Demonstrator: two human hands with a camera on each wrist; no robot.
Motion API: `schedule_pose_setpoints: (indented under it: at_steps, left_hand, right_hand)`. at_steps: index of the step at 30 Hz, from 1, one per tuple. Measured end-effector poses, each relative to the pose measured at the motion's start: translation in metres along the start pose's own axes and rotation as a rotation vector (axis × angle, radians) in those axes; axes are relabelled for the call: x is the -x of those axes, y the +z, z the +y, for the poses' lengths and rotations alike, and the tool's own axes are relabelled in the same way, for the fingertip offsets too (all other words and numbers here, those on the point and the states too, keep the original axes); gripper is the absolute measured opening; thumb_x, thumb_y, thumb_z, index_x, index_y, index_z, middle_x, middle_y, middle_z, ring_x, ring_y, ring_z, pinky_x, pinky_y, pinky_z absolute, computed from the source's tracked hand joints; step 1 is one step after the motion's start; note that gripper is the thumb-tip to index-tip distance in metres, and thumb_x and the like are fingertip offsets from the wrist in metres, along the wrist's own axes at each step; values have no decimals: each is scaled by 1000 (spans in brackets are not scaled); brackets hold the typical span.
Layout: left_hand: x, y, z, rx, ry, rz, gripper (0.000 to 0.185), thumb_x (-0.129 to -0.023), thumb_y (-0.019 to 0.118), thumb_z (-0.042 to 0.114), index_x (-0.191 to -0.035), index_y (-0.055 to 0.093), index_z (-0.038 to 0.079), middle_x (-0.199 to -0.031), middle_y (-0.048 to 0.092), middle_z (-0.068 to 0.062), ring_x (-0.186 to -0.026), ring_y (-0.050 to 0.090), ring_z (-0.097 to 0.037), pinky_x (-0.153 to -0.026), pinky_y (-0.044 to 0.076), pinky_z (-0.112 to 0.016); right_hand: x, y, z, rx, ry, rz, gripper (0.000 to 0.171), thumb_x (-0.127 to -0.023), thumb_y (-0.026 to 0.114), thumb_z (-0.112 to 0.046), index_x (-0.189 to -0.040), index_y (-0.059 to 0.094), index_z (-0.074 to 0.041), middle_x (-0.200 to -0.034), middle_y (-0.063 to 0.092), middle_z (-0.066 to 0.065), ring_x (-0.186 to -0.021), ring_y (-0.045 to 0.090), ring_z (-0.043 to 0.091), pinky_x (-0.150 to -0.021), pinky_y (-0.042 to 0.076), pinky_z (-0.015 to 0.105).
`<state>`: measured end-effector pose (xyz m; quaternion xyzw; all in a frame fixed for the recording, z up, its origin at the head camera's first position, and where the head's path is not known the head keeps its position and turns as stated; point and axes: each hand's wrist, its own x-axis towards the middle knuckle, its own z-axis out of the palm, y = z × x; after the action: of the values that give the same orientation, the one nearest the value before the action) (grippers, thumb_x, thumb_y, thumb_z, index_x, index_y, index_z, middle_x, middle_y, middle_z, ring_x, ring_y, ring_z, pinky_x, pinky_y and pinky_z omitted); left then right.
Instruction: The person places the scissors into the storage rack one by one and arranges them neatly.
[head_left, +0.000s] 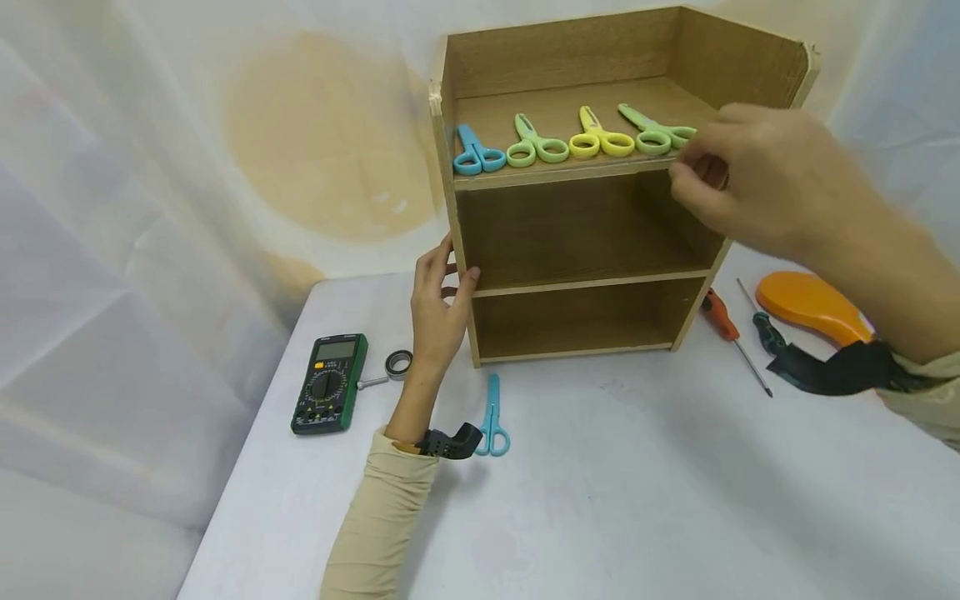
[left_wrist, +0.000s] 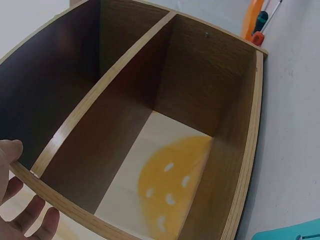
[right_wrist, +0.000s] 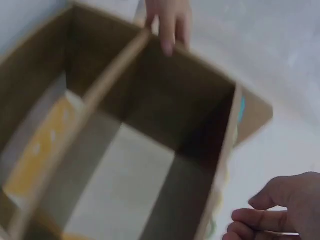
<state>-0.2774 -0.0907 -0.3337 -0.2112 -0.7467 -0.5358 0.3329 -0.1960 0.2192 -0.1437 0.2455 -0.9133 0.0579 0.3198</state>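
A wooden shelf unit [head_left: 592,283] stands on the white table. My left hand [head_left: 438,312] grips its left side panel, thumb at the front edge and fingers round the outside. Along the top board lie blue scissors [head_left: 471,158], green scissors [head_left: 528,150], yellow scissors [head_left: 592,143] and, rightmost, more green scissors [head_left: 654,140], handles toward the front edge. My right hand [head_left: 765,179] hovers by the top board's right front, beside the rightmost green scissors. Its fingers are loosely bent, and the right wrist view shows nothing in them.
Another pair of blue scissors [head_left: 492,425] lies on the table before the shelf. Left of it are a multimeter [head_left: 327,385], a bolt [head_left: 372,382] and a ring bearing [head_left: 398,363]. Right of the shelf lie a red screwdriver [head_left: 722,317], a dark-handled screwdriver [head_left: 768,333] and an orange object [head_left: 810,307].
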Motion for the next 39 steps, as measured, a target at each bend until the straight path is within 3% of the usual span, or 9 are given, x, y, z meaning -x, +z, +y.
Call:
schedule_pose_setpoints:
  at_steps: [6,11,16,21,31,39]
  left_hand:
    - [2,1,-2,-15,-19,-5,58,-101,61,28,-155,40,20,-138,47,-6,-115,56,-18,-82,53,-39]
    - [3,0,-2,-4,-16,4,57,-101,61,26,-154,41,17,-138,47,-7,-115,57,-19,-81,53,-38]
    - [1,-2,-4,15,-6,15,57,-101,62,24,-153,42,16,-138,47,-8,-115,57,-22,-81,52,-43]
    - [0,0,-5,6,-15,3,57,-101,62,25,-153,42,18,-138,47,-7,-115,56,-19,-82,53,-39]
    - [-1,1,-3,6,-2,5,57,-101,63,24,-154,42,18,-138,47,-7,-115,56,-19,-81,53,-37]
    - [-3,4,-2,19,0,14,58,-99,63,9,-152,41,4,-138,45,-18,-114,56,-31,-80,52,-48]
  right_hand:
    - [36,22,-29,-128,-96,-37,4,-88,68,-8,-88,72,-7,-83,64,0,-73,60,15,-62,50,35]
    - [51,35,-42,-195,-156,-52,6,-85,72,-7,-86,71,-13,-83,61,-6,-71,57,8,-58,51,29]
    - [63,54,-53,-238,-120,-162,5,-87,75,-12,-91,73,-14,-85,63,-5,-74,58,9,-62,54,26]
    - [79,83,-64,-312,-74,-263,5,-89,76,-14,-94,75,-14,-88,66,-4,-77,62,11,-64,55,23]
    - [102,143,-86,-437,-105,-320,2,-88,74,-11,-88,75,-13,-85,64,-8,-71,59,7,-61,51,19]
    - [115,175,-105,-465,-79,-384,8,-86,72,-9,-83,74,-16,-76,56,-13,-65,50,4,-57,46,19]
